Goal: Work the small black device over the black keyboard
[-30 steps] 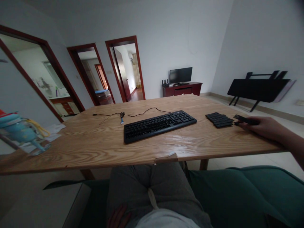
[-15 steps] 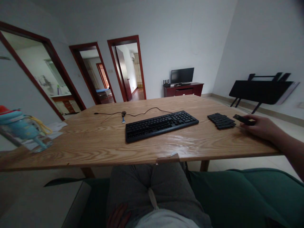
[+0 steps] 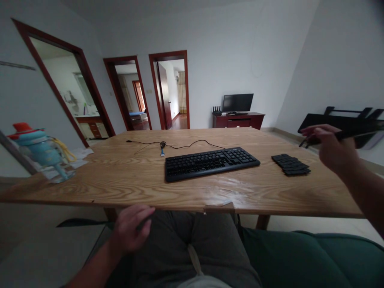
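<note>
My right hand (image 3: 333,146) is raised above the right end of the wooden table (image 3: 114,188). Its fingers are closed round a slim black object (image 3: 355,133), partly lost against the dark thing behind it; I cannot make out its kind. To the left of that hand lies a cluster of overlapping flat black pieces (image 3: 290,165). A black keyboard (image 3: 210,163) rests at mid-table, apart from both hands. Over my lap, by the table's front edge, my left hand (image 3: 130,228) is empty, with its thumb apart from loosely bent fingers.
A thin black cable (image 3: 186,146) with a small knot runs behind the keyboard. A blue bottle with a red lid (image 3: 40,148) stands at the left beside papers (image 3: 82,156). A folded black table (image 3: 318,122) leans by the right wall. The front edge has a damaged patch (image 3: 220,208).
My right hand has lifted off the table with the black object, which has turned to point right. My left hand has risen from my lap to the table's edge. The view has shifted slightly.
</note>
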The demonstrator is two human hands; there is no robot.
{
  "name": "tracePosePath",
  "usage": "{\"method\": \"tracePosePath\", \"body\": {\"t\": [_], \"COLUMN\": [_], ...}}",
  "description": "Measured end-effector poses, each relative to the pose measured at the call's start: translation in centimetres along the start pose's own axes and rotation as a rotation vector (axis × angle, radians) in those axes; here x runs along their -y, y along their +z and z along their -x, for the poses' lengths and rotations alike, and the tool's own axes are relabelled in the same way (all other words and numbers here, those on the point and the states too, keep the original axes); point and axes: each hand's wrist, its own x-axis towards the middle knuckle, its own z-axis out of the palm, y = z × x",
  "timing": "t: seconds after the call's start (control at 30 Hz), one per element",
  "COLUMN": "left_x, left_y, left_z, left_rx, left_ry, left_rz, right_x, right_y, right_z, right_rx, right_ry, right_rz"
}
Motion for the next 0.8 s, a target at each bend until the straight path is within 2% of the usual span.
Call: {"method": "tracePosePath", "body": {"t": [0.07, 0.13, 0.23, 0.3, 0.37, 0.47, 0.53, 0.6, 0.7, 0.8], "left_x": [1.6, 3.1, 5.1, 6.2, 7.0, 7.4, 7.3, 6.8, 5.6, 4.2], "left_y": [-1.2, -0.9, 2.2, 5.2, 7.9, 9.8, 9.8, 9.5, 9.9, 10.7], "left_z": [-6.7, -13.0, -20.3, -22.6, -23.1, -21.9, -21.1, -20.8, -21.2, -21.8], "left_rx": [0.095, 0.192, 0.235, 0.213, 0.164, 0.253, 0.258, 0.279, 0.380, 0.433], "left_ry": [0.013, -0.012, -0.148, -0.315, -0.457, -0.449, -0.438, -0.420, -0.325, -0.230], "left_rz": [-0.001, -0.018, 0.060, 0.188, 0.281, 0.325, 0.342, 0.361, 0.379, 0.351], "right_x": [5.6, 10.4, 14.9, 16.1, 16.1, 15.0, 14.1, 13.5, 12.9, 12.8], "right_y": [3.2, 7.2, 14.1, 18.4, 21.6, 23.7, 23.8, 23.7, 23.7, 23.7], "right_z": [-0.5, -0.2, 1.5, 3.4, 5.3, 7.2, 7.6, 7.4, 6.9, 6.9], "right_rx": [0.124, 0.311, 0.619, 0.731, 0.748, 0.728, 0.704, 0.703, 0.759, 0.818], "right_ry": [-0.077, -0.043, -0.094, -0.134, -0.141, -0.197, -0.173, -0.087, 0.059, 0.116], "right_rz": [-0.241, -0.433, -0.453, -0.455, -0.447, -0.419, -0.443, -0.478, -0.539, -0.555]}}
